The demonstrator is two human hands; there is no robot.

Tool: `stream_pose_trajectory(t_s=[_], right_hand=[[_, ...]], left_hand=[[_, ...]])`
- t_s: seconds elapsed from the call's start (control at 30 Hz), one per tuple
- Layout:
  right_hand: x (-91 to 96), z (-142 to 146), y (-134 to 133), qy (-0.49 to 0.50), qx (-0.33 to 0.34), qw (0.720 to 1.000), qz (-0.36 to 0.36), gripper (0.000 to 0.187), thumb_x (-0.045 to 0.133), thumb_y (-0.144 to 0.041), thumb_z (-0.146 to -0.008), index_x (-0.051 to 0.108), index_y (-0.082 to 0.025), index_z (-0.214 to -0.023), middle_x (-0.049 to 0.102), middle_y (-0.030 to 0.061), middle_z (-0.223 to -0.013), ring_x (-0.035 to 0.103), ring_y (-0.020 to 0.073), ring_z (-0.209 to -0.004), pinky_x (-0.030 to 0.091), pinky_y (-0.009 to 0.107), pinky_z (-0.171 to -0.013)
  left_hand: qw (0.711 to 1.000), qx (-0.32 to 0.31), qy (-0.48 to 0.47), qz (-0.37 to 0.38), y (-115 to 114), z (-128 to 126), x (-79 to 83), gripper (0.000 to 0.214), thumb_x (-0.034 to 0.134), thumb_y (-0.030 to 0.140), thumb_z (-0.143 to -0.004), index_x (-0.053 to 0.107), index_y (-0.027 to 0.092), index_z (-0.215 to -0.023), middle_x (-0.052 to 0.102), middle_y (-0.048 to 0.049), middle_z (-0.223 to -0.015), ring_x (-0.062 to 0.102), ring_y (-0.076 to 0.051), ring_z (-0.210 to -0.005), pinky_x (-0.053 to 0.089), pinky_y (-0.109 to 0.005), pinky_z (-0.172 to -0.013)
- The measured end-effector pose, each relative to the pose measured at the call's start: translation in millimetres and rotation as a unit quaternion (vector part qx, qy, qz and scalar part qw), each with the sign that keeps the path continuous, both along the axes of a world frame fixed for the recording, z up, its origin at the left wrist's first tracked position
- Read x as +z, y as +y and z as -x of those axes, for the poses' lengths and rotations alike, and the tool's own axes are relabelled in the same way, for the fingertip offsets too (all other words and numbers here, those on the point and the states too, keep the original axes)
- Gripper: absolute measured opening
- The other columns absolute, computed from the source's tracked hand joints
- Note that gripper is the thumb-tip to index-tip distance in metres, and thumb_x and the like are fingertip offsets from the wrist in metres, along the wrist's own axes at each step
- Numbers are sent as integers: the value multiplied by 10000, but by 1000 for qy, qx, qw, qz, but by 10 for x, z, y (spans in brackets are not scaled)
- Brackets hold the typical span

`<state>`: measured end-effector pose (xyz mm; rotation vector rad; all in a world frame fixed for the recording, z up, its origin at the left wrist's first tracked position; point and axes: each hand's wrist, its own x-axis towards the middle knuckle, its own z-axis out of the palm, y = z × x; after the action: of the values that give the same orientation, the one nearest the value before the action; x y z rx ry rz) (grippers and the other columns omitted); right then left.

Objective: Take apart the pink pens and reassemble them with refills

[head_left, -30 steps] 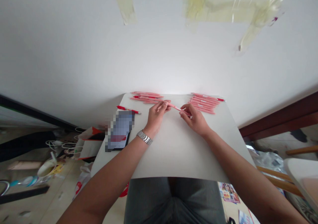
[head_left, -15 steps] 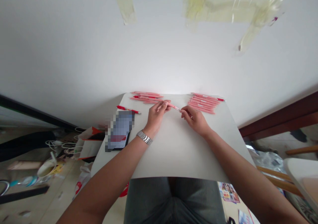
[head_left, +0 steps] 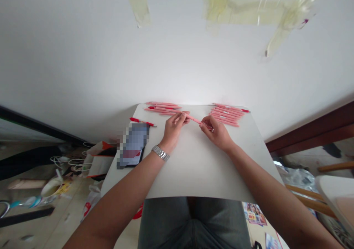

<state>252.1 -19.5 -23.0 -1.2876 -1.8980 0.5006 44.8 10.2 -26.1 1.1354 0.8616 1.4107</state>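
A slim pink pen point(head_left: 195, 120) slants down to the right between my two hands, above the table. My left hand point(head_left: 173, 127), with a metal watch at the wrist, pinches its upper left end. The fingers of my right hand point(head_left: 215, 131) close around its lower right end. Something pale and clear shows between those fingers, too small to make out. Behind my left hand lies a loose bunch of pink pens point(head_left: 163, 104), with some red among them. Beyond my right hand, several pink pens point(head_left: 225, 115) lie side by side in a row.
A red pen point(head_left: 143, 122) lies left of my left hand, above a blurred-out phone point(head_left: 134, 144). The white table point(head_left: 193, 175) meets a white wall point(head_left: 177, 57) with yellowed tape. Bags and a cup point(head_left: 52, 186) are on the floor at left; a stool point(head_left: 339, 190) stands at right.
The pale clear section that showed between the pink barrel and my right fingers is no longer visible. My right fingers now meet the pink part. My left hand has stayed put.
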Motion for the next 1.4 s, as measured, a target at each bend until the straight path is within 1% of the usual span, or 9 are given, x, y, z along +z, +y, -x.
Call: stream_pose_trajectory(t_s=[0.1, 0.27, 0.37, 0.5, 0.7, 0.9, 1.1, 1.23, 1.4], right_hand=[[25, 0, -11, 12, 13, 1000, 22, 333, 497, -540, -1047, 614, -235, -1109, 712, 33, -826, 623, 174, -690, 458, 293, -662], [40, -7, -4, 6, 28, 999, 26, 406, 414, -533, -1083, 661, -229, -976, 728, 43, -819, 651, 182, -714, 467, 306, -700], [32, -8, 3, -5, 27, 999, 21, 404, 431, -528, -1078, 667, -227, -947, 724, 41, -801, 634, 177, -692, 452, 305, -681], [32, 1, -7, -10, 21, 1000, 18, 368, 472, -531, -1061, 658, -227, -974, 717, 34, -787, 604, 166, -653, 441, 299, -651], [31, 14, -18, 1, 10, 1000, 7, 265, 571, -497, -1009, 596, -233, -997, 719, 36, -849, 617, 173, -697, 448, 298, -642], [19, 8, -10, -4, 9, 1000, 4, 239, 603, -471, -983, 579, -236, -1013, 713, 38, -863, 622, 183, -713, 452, 301, -650], [61, 12, -36, 8, 19, 999, 29, 292, 516, -497, -1047, 622, -236, -1122, 712, 24, -819, 626, 173, -689, 455, 295, -659], [59, 3, -26, 13, 33, 999, 39, 330, 436, -490, -1085, 647, -236, -1067, 727, 31, -833, 649, 174, -704, 464, 297, -688], [17, 2, -5, 8, 28, 999, 27, 333, 465, -514, -1071, 630, -233, -1003, 727, 34, -817, 642, 172, -686, 457, 295, -668]], left_hand=[[1000, -1, 1, 3, -2, 3, 6, 374, 761, 524, -887, 804, 183, -1035, 753, -115, -1191, 705, -167, -923, 591, -352, -950], [1000, -3, 1, 2, 2, 3, 0, 356, 762, 512, -889, 807, 189, -1033, 753, -101, -1173, 698, -156, -909, 590, -341, -937], [1000, -2, -2, -1, 6, -2, -7, 353, 764, 504, -890, 807, 189, -1044, 757, -96, -1138, 696, -155, -901, 589, -336, -929], [1000, 3, -1, -2, 4, -7, -5, 367, 767, 513, -883, 807, 187, -1048, 763, -99, -1127, 703, -159, -901, 587, -337, -928], [1000, 10, 3, 1, 6, -5, -14, 362, 761, 514, -888, 806, 191, -1044, 763, -104, -1166, 709, -161, -905, 597, -334, -923], [1000, 9, 4, -4, 10, -3, -20, 361, 753, 499, -900, 805, 190, -1078, 766, -101, -1139, 709, -163, -914, 599, -333, -925], [1000, 0, 2, -7, -2, -8, -2, 348, 755, 510, -892, 811, 195, -1030, 768, -99, -1151, 712, -162, -906, 596, -339, -929], [1000, -5, -3, -4, 1, -4, -10, 352, 763, 501, -889, 813, 194, -1056, 766, -98, -1144, 706, -161, -898, 593, -342, -924], [1000, -10, 0, -6, 8, 6, -14, 340, 759, 478, -901, 811, 190, -1073, 757, -97, -1155, 694, -152, -909, 587, -335, -930]])
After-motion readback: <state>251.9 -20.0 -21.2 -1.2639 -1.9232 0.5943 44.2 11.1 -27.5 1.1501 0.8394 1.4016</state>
